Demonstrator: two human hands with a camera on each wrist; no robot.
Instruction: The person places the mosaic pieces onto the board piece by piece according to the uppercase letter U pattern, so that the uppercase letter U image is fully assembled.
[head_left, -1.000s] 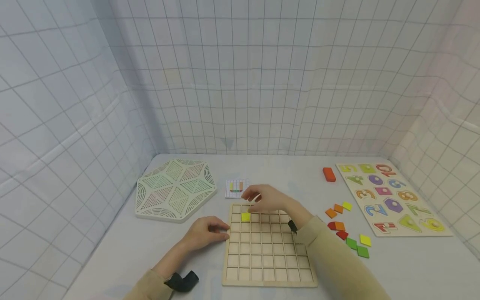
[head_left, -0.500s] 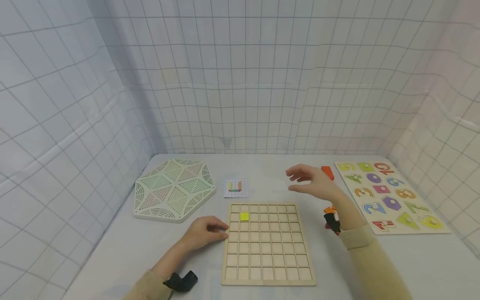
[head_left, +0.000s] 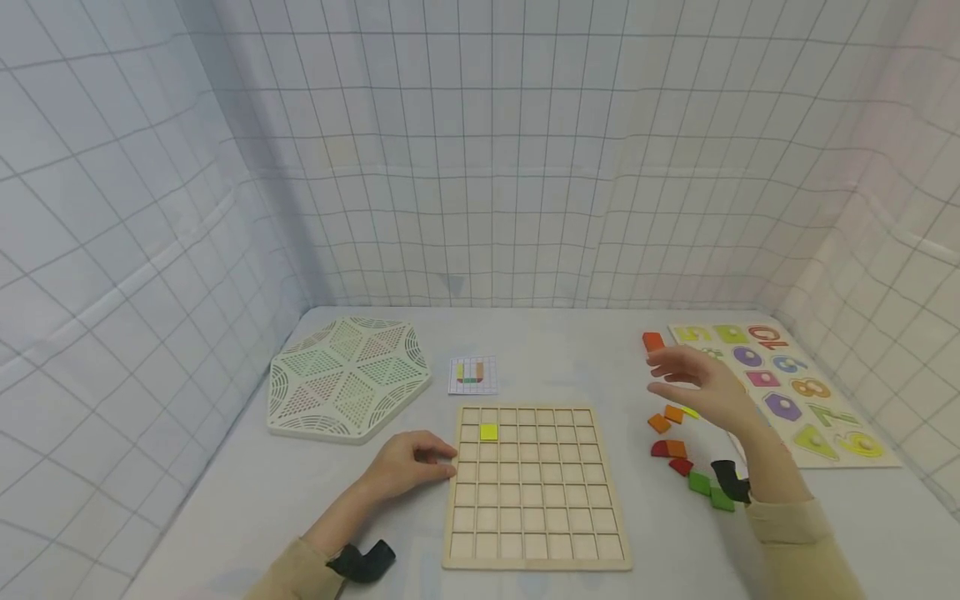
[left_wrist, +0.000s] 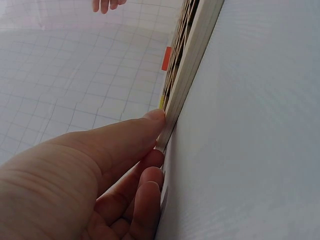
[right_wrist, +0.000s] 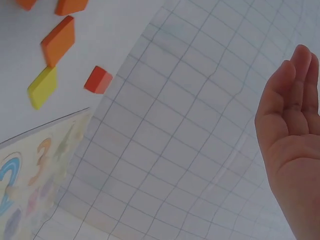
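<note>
Right hand (head_left: 701,379) hovers above the table, fingers straight and relaxed, holding nothing, over the loose coloured tiles (head_left: 678,450) lying between the grid board (head_left: 534,487) and the number puzzle (head_left: 787,392). Nearest below the fingers: an orange tile (head_left: 673,413) and a yellow one, half hidden by the hand. A red-orange block (head_left: 653,341) sits apart, further back.

Left hand (head_left: 408,465) rests on the table, thumb tip pressed against the board's left edge, other fingers curled loosely beneath it; holds nothing. One yellow tile (head_left: 488,432) already sits in the second row, second cell.

Pattern card (head_left: 473,376) lies behind the board; its colours are probably yellow, orange and red, but too small to be sure.

Judgement: check the card first, then pinch a single tile by its edges, keeping the left thumb against the board so it does not slide.
</note>
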